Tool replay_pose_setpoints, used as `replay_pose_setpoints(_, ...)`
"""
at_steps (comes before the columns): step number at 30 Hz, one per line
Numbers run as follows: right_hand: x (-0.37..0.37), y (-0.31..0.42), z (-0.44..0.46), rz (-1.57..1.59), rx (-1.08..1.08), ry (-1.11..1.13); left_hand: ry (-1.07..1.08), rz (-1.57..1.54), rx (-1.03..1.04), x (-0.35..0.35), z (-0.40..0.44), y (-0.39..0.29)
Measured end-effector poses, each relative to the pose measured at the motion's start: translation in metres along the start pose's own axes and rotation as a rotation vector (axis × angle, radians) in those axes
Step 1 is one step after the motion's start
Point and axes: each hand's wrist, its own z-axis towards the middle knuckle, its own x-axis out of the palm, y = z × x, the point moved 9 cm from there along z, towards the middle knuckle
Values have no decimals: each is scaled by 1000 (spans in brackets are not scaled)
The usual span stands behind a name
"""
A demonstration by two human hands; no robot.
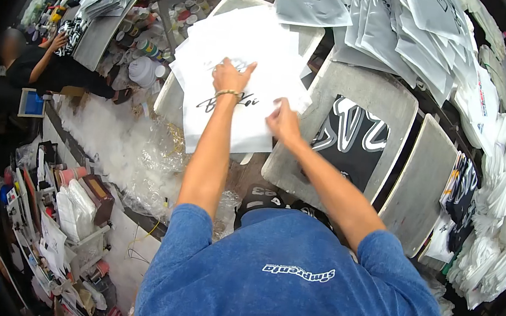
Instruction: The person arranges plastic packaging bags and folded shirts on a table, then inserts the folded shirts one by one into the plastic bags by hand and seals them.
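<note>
The left hand (pixel 233 78), with a gold bracelet (pixel 229 93) at its wrist, lies on a fanned stack of white sheets (pixel 231 132), its thumb spread away from the fingers toward the right. The right hand (pixel 284 123) is at the right edge of the same stack, its fingers bent; motion blur means I cannot tell whether they pinch a sheet. The stack covers most of a grey worktop (pixel 313 40), leaving bare strips at its far right corner and along its left edge. Black script shows on the top sheet, partly hidden by the left forearm. To the right, a second worktop (pixel 359 83) carries a black printed cloth (pixel 353 147) with white and grey lettering, near its right edge. Frosted plastic bags (pixel 402 32) are piled beyond that worktop's far edge. Further right, past a narrow grey board (pixel 418 183), hang white plastic bundles (pixel 499 208). At upper left, a co-worker (pixel 34 64) in dark clothes holds a black-and-white patterned item (pixel 72 34); crumpled clear plastic (pixel 157 157) lies on the floor.
</note>
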Motion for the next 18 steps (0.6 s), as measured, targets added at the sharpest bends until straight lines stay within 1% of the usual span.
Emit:
replay_pose_setpoints(1, 12, -1, -19, 49, 5, 64, 1, -5, 0, 14, -8, -10)
replay_pose_setpoints(2, 11, 1, -32, 46, 5, 60, -143, 106, 157, 21, -21, -29)
replay_pose_setpoints(3, 12, 2, -44, 52, 44, 123, -286, 218, 311, 25, -37, -42)
replay_pose_setpoints(4, 12, 1, -47, 57, 77, 190, -291, 215, 306, 32, -43, -37)
replay_pose_setpoints(5, 5, -4, -38, 54, 68, 191, -177, 102, 411, 45, -49, -40)
replay_pose_setpoints(6, -23, -11, -21, 103, 5, -36, -60, -9, 519, 52, -58, -44)
replay_pose_setpoints(7, -52, -17, -9, 154, -51, -269, -60, -6, 528, 46, -65, -41)
replay_pose_setpoints(9, -95, -8, 19, 21, -160, -510, -54, -64, 710, 27, -89, -46)
replay_pose_setpoints(10, -98, -15, 38, 20, -158, -518, -13, -77, 779, 21, -98, -47)
replay_pose_setpoints(11, -100, -37, 56, 25, -57, -561, -13, -81, 788, 9, -105, -46)
replay_pose_setpoints(12, -106, -46, 61, 32, 45, -604, 21, -81, 916, 0, -119, -53)
replay_pose_setpoints(13, -113, -51, 59, 32, 47, -613, 57, -81, 1043, -10, -133, -58)
replay_pose_setpoints(15, -91, -55, 60, 424, 279, -139, 83, -76, 1081, -19, -139, -53)
replay_pose_setpoints(16, -93, -43, 50, 410, 284, -77, 93, -47, 1105, -22, -140, -50)
replay_pose_setpoints(17, -92, -44, 44, 405, 280, -72, 99, -17, 1124, -23, -141, -45)
replay_pose_setpoints(18, -86, -47, 39, 483, 295, -31, 103, 9, 1150, -22, -142, -43)
